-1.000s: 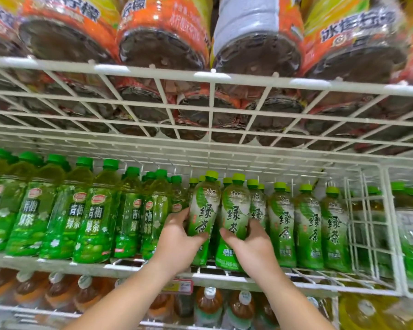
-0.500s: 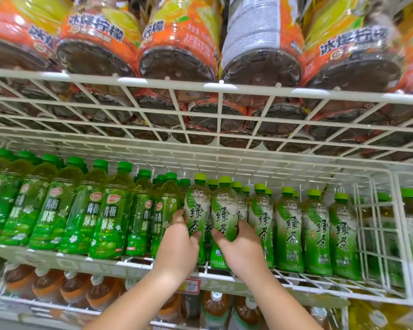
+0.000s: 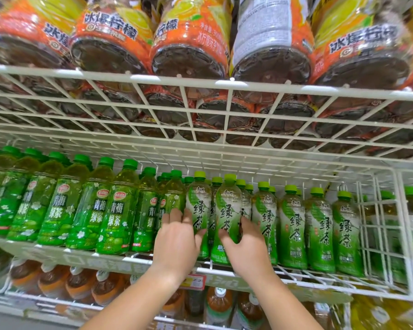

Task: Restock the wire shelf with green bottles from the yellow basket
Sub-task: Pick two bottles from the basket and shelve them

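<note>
Two upright, lime-capped green bottles (image 3: 199, 198); grip of left hand (image 3: 177, 244) on one, right hand (image 3: 248, 248) on other

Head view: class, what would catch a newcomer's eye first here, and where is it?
The hands at centre: the left hand grips a green bottle at the front of the middle shelf, and the right hand grips its neighbour. Overhead, big orange bottles loom, seen from beneath through the top shelf. Rows of more green bottles fill the middle shelf on both sides.
</note>
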